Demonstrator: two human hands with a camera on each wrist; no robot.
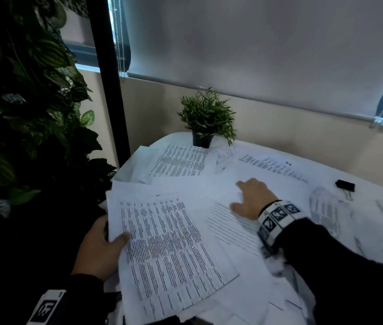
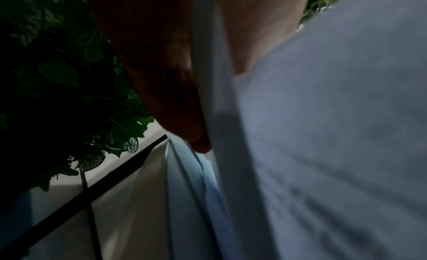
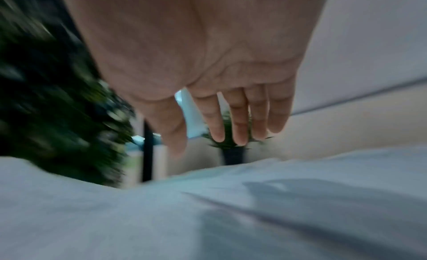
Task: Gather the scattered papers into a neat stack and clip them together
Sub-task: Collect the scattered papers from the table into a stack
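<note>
White printed papers (image 1: 174, 242) lie fanned across the round white table (image 1: 373, 202), overlapping loosely, the nearest sheets hanging past its near edge. The left hand (image 1: 101, 249) grips that near bundle at its left edge, thumb on top and fingers curled beneath. The right hand (image 1: 251, 198) hovers just over the middle sheets, fingers straight and slightly spread. A black binder clip (image 1: 345, 185) sits apart at the right. A small potted plant (image 1: 205, 118) stands at the far edge, and large dark foliage (image 1: 21, 102) fills the left.
</note>
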